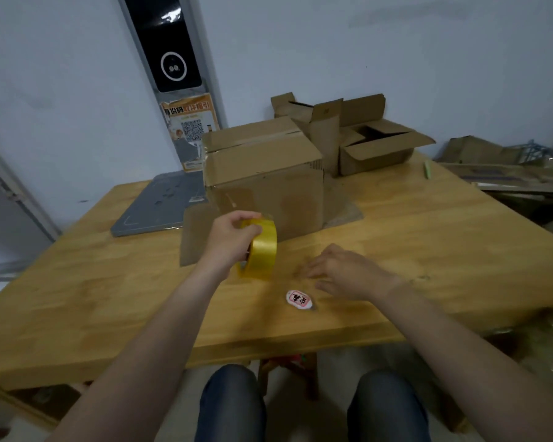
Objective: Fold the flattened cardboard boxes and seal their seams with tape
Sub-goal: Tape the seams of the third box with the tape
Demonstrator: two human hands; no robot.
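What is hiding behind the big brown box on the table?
Behind the big box stand more cardboard boxes with open flaps, by the wall. Whatever sits straight behind it is covered.

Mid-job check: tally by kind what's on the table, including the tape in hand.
Closed taped box: 1
Open boxes: 2, as far as I can tell them apart
Flat cardboard sheet: 1
Yellow tape roll, held in the left hand: 1
Red-and-white sticker: 1
Green pen-like stick: 1
Total: 7
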